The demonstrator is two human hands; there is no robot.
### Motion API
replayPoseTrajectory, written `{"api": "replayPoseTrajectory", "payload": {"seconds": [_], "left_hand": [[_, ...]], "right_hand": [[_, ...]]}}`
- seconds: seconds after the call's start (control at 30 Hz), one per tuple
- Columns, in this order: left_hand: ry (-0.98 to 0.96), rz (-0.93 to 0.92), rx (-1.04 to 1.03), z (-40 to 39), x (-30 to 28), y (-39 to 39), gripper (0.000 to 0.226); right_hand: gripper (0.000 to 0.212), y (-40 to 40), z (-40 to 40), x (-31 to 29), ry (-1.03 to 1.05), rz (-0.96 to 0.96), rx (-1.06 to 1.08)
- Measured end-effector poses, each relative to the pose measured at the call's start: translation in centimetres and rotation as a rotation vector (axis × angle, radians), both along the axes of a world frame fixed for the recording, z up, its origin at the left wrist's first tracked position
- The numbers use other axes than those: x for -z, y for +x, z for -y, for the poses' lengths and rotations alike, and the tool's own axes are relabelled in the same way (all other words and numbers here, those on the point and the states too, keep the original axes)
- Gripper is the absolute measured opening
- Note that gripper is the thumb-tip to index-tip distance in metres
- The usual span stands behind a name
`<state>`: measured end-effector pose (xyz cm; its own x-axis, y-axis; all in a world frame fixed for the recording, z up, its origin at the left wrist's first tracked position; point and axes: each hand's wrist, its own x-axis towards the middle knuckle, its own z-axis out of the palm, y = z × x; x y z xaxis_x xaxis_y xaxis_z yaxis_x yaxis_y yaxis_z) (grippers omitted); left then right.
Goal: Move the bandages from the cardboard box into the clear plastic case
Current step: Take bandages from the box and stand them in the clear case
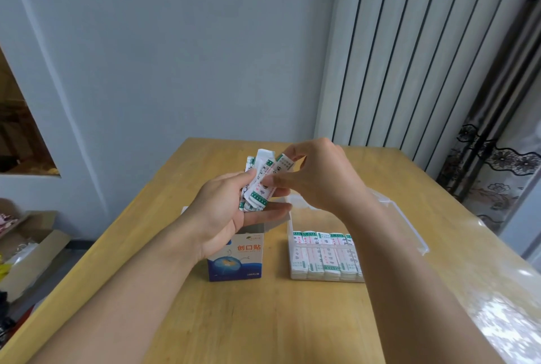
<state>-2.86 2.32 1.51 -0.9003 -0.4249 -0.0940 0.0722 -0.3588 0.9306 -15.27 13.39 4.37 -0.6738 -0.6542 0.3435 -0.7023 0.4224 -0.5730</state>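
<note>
Above the middle of the tabletop (263, 319), a loose bundle of bandages (257, 185) in white wrappers with green print is held in the air between the two hands. The left hand (222, 211) cradles the bundle, palm turned inward, thumb on top and fingers curled beneath it. The right hand (319, 176) reaches in from the other side and pinches one of the upper wrappers between thumb and fingertips (270, 180), so both hands are gripping bandages.

Directly below the left hand stands the cardboard box (237, 258), blue and white with red characters, upright with its top flaps open. Just beside it, to the right, lies the clear plastic case (292, 246), lid swung back behind the right forearm. Inside it, a row of stacked bandages (322, 258) lies side by side against the near wall.

Beyond the wooden tabletop are a pale wall, a white ribbed radiator (409, 56) and a patterned curtain (497, 164) at the right edge.
</note>
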Motion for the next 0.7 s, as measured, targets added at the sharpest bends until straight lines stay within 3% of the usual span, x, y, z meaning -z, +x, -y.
{"api": "replayPoseTrajectory", "payload": {"seconds": [0.2, 0.33, 0.53, 0.7], "left_hand": [[-0.014, 0.009, -0.001, -0.2, -0.1, 0.1, 0.034], [-0.051, 0.037, 0.009, -0.2, 0.0, 0.2, 0.032], [0.014, -0.003, -0.02, -0.3, 0.2, -0.1, 0.029], [0.011, 0.018, -0.02, -0.1, 0.3, -0.2, 0.038]], "right_hand": [[0.032, 0.4, 0.1, -0.1, -0.05, 0.004, -0.015], [0.048, 0.7, 0.0, -0.2, -0.028, -0.016, -0.05], [0.034, 0.7, 0.0, -0.2, -0.054, -0.057, -0.014], [0.029, 1.2, -0.2, -0.6, -0.084, -0.004, -0.11]]}}
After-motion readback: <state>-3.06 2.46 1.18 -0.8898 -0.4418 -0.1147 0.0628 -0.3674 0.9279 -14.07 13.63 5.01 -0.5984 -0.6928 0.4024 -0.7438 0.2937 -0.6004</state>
